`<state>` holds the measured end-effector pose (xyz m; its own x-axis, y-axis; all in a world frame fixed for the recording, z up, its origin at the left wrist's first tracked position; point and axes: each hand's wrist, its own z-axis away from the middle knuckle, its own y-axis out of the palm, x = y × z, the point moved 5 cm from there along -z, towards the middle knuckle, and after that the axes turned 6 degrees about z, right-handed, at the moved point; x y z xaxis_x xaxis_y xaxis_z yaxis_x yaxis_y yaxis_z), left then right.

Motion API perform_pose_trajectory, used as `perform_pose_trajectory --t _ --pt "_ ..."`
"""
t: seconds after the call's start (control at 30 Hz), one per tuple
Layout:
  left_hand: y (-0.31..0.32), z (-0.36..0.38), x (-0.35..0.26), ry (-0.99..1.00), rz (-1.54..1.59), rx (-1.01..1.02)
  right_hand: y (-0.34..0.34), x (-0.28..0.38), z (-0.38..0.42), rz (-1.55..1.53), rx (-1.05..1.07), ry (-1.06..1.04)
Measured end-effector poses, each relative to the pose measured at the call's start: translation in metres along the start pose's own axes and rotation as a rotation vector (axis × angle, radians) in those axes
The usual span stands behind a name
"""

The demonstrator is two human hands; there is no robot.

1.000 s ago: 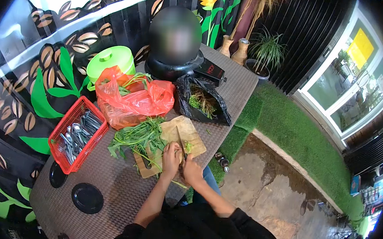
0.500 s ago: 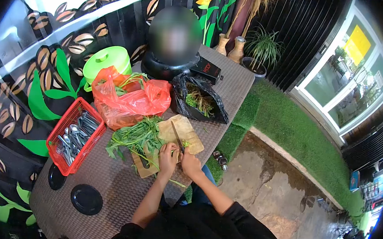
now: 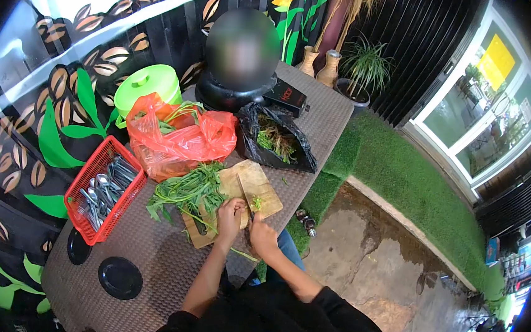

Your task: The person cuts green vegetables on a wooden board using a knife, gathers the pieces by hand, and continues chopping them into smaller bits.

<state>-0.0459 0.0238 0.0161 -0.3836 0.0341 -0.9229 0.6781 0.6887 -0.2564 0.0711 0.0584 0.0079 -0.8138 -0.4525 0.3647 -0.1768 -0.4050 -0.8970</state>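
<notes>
My right hand (image 3: 264, 236) is wrapped round the handle of a knife (image 3: 243, 190), its blade pointing away over the wooden cutting board (image 3: 267, 188). Beside it, my left hand (image 3: 230, 216) has its fingers curled on the board at the edge of the leafy greens (image 3: 192, 188); the stems under those fingers are mostly hidden. A few small chopped pieces (image 3: 258, 201) lie on the board to the right of the blade. The pile of greens covers the board's left part and spills onto the table.
Behind the greens sits a red plastic bag (image 3: 183, 141), with a black bag of plant scraps (image 3: 277, 139) to its right. A red basket of cutlery (image 3: 104, 191) and two black plates (image 3: 120, 277) are at left. Farther back stands a green lidded pot (image 3: 150, 85).
My right hand has drawn slightly back toward me with the knife. My left hand has shifted a little to the left, and the chopped pieces show more openly.
</notes>
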Motion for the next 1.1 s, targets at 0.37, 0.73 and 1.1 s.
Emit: perform_pose_trajectory --t 0.37,0.73,1.1 --pt "-0.002 0.0 -0.001 -0.007 -0.017 -0.006 -0.007 0.012 0.002 -0.014 0.004 -0.018" --pt "-0.007 0.0 -0.005 -0.005 0.032 -0.038 0.001 0.008 0.003 -0.047 0.082 0.006" --pt "-0.007 0.001 -0.007 -0.022 -0.03 0.005 0.001 0.008 -0.006 -0.008 -0.049 -0.027"
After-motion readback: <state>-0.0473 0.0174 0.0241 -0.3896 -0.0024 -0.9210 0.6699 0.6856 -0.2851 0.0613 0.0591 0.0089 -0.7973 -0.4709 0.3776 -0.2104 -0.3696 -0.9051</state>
